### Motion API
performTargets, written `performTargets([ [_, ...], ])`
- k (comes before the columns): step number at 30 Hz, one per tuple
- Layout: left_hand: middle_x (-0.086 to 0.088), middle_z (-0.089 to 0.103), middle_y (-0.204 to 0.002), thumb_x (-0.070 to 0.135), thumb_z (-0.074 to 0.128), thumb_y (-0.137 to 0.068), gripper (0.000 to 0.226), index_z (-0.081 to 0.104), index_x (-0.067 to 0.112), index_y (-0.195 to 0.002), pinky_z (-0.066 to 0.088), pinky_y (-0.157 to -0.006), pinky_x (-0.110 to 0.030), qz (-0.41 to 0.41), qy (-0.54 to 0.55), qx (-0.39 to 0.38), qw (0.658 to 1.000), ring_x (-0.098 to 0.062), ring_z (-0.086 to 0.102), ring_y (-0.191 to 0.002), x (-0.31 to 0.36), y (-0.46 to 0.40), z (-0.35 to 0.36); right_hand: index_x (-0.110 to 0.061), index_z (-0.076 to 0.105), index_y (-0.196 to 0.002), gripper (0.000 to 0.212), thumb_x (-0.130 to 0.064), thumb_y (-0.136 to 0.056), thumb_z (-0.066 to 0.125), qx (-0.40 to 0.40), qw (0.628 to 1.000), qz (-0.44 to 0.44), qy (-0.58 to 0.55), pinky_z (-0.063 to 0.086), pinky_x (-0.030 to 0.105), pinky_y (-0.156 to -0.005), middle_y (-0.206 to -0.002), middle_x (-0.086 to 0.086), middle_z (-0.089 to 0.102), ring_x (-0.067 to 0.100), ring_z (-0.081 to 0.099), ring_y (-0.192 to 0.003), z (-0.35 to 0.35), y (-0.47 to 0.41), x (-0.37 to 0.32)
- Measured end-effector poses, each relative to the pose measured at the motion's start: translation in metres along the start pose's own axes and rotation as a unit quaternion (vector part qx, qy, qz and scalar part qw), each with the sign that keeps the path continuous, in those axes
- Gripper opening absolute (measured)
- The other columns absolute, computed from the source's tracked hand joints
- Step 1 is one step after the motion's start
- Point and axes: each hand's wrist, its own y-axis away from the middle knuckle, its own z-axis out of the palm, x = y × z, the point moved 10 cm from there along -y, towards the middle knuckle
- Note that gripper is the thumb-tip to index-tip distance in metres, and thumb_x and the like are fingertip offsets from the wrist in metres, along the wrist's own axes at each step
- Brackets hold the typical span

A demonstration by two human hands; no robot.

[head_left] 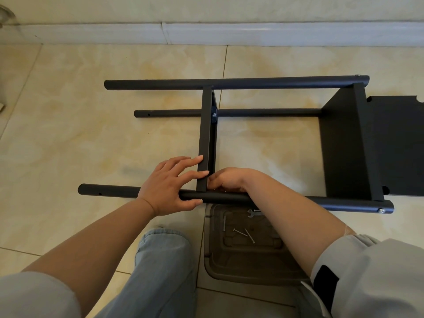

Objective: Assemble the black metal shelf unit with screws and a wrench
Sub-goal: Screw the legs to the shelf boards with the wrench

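The black shelf unit lies on its side on the tiled floor. Its near pole [110,192] runs left to right, with a far pole [160,84] and a lower pole [174,113] behind. A middle shelf panel [206,134] stands between the poles; another panel [344,145] sits at the right end. My left hand [169,187] rests against the middle panel's near end, thumb under the near pole. My right hand [226,181] is curled at the joint behind that pole; what its fingers hold is hidden. Several screws [241,232] and a small wrench [253,212] lie in a tray.
The brown plastic tray [241,267] sits on the floor just in front of the near pole, between my knees. A flat black panel [403,145] lies at the far right. A white skirting board [206,33] runs along the wall behind.
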Motion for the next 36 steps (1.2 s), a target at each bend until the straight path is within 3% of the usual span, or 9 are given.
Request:
performTargets([
  [11,0.004,0.035,-0.147,0.066,0.046,-0.077,0.061,0.038,0.041,-0.132,0.040,-0.098,-0.044,-0.002,0.002,-0.003,1.000,-0.022,0.036,-0.127,-0.0011,0.0000,-0.0006,-0.015,0.065,-0.110,0.025,-0.027,-0.095,0.049,0.015,0.999,0.017,0.033,0.046,0.030,-0.081,-0.099,0.005,0.065,0.016,0.060,-0.086,-0.0016,-0.0020,-0.0004],
  [16,0.006,0.034,-0.147,0.067,0.047,-0.076,0.061,0.039,0.042,-0.131,0.040,-0.099,-0.043,-0.002,0.000,-0.004,1.000,-0.020,0.035,-0.128,0.0002,-0.0003,-0.0006,-0.021,0.063,-0.110,0.020,-0.023,-0.095,0.050,0.011,1.000,0.007,-0.006,0.039,0.033,-0.095,-0.105,-0.001,0.064,0.014,0.058,-0.102,-0.0025,-0.0008,0.0012],
  [20,0.008,0.034,-0.147,0.067,0.048,-0.076,0.061,0.040,0.042,-0.131,0.039,-0.099,-0.041,0.000,-0.004,0.002,1.000,-0.019,0.036,-0.128,-0.0001,-0.0007,-0.0015,-0.024,0.062,-0.099,0.012,-0.023,-0.095,0.051,0.010,1.000,-0.001,0.021,0.037,0.029,-0.088,-0.093,-0.008,0.061,0.008,0.055,-0.091,-0.0034,-0.0026,0.0008],
  [27,0.008,0.036,-0.146,0.067,0.048,-0.075,0.062,0.040,0.042,-0.130,0.040,-0.098,-0.040,0.001,-0.009,0.011,1.000,-0.018,0.038,-0.126,0.0008,-0.0013,-0.0041,-0.022,0.063,-0.098,0.015,-0.027,-0.095,0.049,0.014,0.999,0.010,0.042,0.044,0.028,-0.079,-0.089,-0.002,0.063,0.013,0.059,-0.084,-0.0030,-0.0064,0.0014],
  [34,0.009,0.035,-0.146,0.068,0.048,-0.074,0.062,0.042,0.042,-0.130,0.038,-0.100,-0.039,-0.001,-0.013,0.002,1.000,-0.018,0.037,-0.127,-0.0008,-0.0011,-0.0012,-0.023,0.062,-0.113,0.022,-0.024,-0.094,0.051,0.013,1.000,-0.005,0.018,0.043,0.035,-0.097,-0.106,-0.001,0.063,0.016,0.058,-0.102,-0.0018,-0.0072,0.0020],
  [36,0.009,0.035,-0.146,0.068,0.048,-0.074,0.062,0.042,0.042,-0.130,0.038,-0.100,-0.039,-0.003,-0.012,-0.002,1.000,-0.017,0.038,-0.127,-0.0008,-0.0012,-0.0006,-0.027,0.063,-0.109,0.019,-0.025,-0.094,0.053,0.011,1.000,-0.008,0.013,0.042,0.038,-0.100,-0.106,-0.001,0.064,0.018,0.059,-0.105,-0.0018,-0.0077,0.0045],
])
